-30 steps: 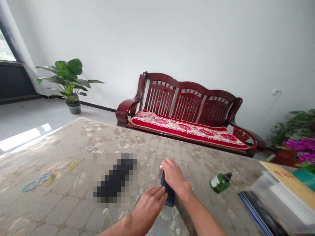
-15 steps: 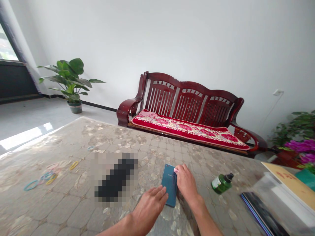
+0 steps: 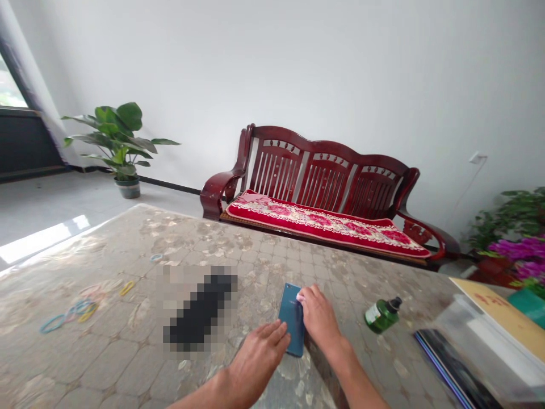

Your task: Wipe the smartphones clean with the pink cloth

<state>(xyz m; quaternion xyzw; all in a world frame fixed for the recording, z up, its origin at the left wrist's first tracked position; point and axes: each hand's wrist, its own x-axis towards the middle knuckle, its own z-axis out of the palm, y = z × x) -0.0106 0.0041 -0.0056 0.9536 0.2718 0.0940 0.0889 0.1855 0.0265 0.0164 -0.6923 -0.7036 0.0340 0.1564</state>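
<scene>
A teal phone (image 3: 291, 318) lies back-up on the patterned table (image 3: 128, 352). My left hand (image 3: 258, 358) rests with its fingers flat on the phone's near left edge, holding it down. My right hand (image 3: 318, 318) is closed on a small pale pink wad at its fingertips, pressed against the phone's right edge. A blurred-out dark object (image 3: 200, 312) lies to the left of the phone.
A small green bottle (image 3: 381, 316) lies on its side to the right. Coloured rubber bands (image 3: 80, 309) are scattered at the left. Clear plastic and a flat box (image 3: 489, 335) sit at the right. Beyond the table stand a wooden bench (image 3: 323, 199) and potted plants.
My right hand slid from the phone's top left to its right edge, uncovering the teal back. Since half a second ago it has hardly moved. The left hand stayed put.
</scene>
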